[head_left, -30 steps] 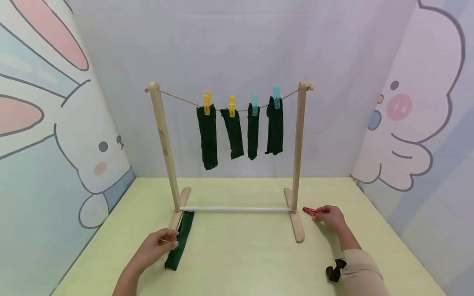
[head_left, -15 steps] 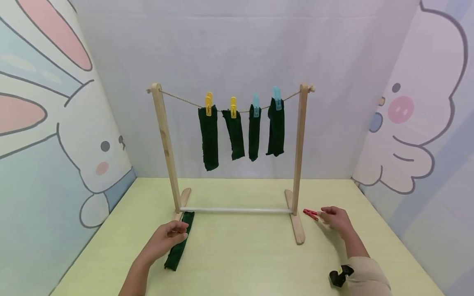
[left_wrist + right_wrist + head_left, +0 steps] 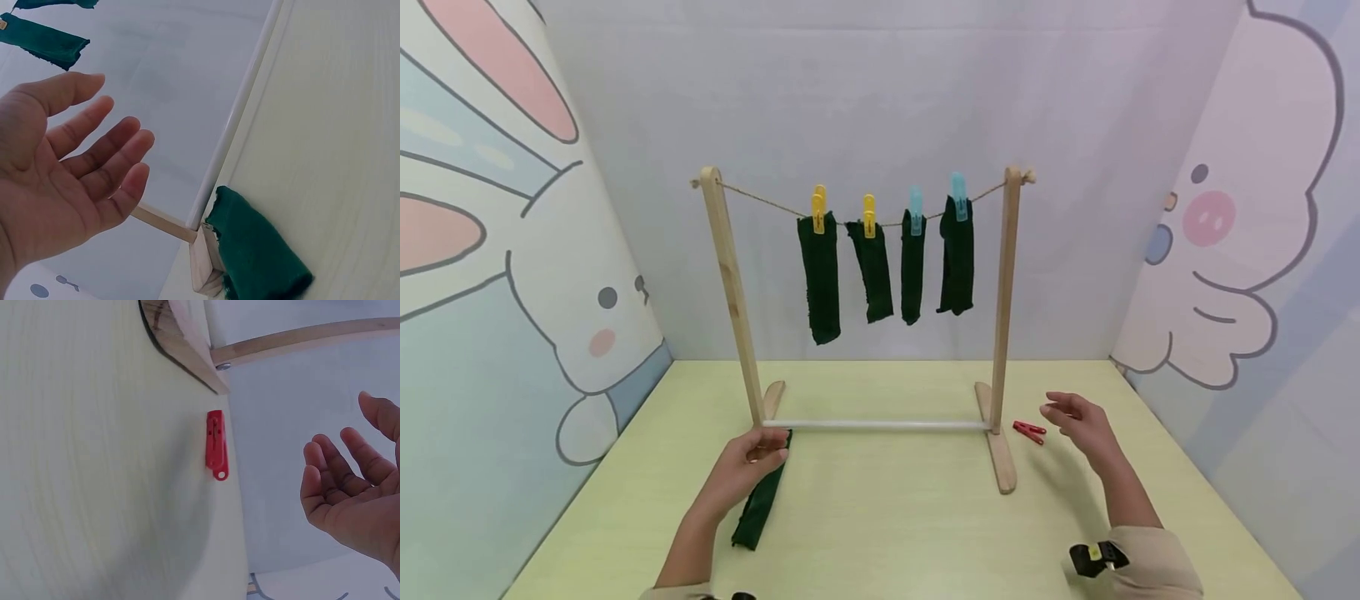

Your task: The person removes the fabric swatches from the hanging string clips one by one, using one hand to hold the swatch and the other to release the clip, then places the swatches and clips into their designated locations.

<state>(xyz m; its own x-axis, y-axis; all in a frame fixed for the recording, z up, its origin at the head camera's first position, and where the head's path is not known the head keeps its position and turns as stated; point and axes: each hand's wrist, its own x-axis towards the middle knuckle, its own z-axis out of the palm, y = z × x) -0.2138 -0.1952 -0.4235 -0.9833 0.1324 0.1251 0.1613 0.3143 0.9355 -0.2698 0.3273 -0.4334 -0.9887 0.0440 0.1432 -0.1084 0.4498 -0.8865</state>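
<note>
My left hand (image 3: 747,468) hovers over a dark green cloth strip (image 3: 762,510) lying beside the rack's left foot. In the left wrist view that hand's fingers are loosely bent with nothing in them, and the cloth strip (image 3: 256,250) lies below on the table. A red clothespin (image 3: 1028,432) rests on the table just right of the rack's right foot. Above and to the right of it is my right hand (image 3: 1084,429), raised off the table, its relaxed fingers holding nothing. The right wrist view shows the red clothespin (image 3: 215,444) apart from the fingertips.
A wooden rack (image 3: 1006,300) with a white crossbar (image 3: 880,426) carries a string line (image 3: 760,198). Several green cloth strips (image 3: 820,283) hang from it by yellow clothespins (image 3: 869,217) and blue clothespins (image 3: 959,197). Cartoon-printed side panels (image 3: 602,292) and a pale backdrop (image 3: 880,100) surround the table.
My right hand has let go of the red clothespin and risen away from it, leaving it on the table. The left hand has moved forward along the cloth strip.
</note>
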